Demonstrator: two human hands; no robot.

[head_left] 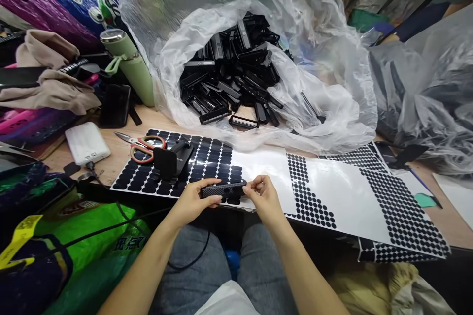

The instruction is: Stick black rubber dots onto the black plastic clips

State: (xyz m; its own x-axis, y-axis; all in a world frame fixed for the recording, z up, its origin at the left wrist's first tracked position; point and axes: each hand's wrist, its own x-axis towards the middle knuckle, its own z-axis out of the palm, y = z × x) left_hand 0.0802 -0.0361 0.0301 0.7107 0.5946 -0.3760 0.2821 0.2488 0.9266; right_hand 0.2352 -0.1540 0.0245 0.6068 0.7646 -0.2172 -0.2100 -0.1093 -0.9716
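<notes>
My left hand [194, 201] is closed around one end of a slim black bar-shaped part [223, 189] with a fine patterned face. The fingers of my right hand [263, 196] are pinched together at the bar's other end; whether a small piece is between them cannot be made out. Beneath and beyond lie white sheets [258, 160] carrying rows of black stickers, larger pads at left and small round dots [314, 202] at right. A black folding stand [173, 160] rests on the left sheet, beside orange-handled scissors [144, 149].
Behind the sheets, a clear plastic bag [321, 93] gapes around a heap of black parts [232, 74]. At left are a white power bank [86, 142] with a cable, a phone [114, 106] and a green bottle [129, 64]. Another bag [428, 83] stands at right.
</notes>
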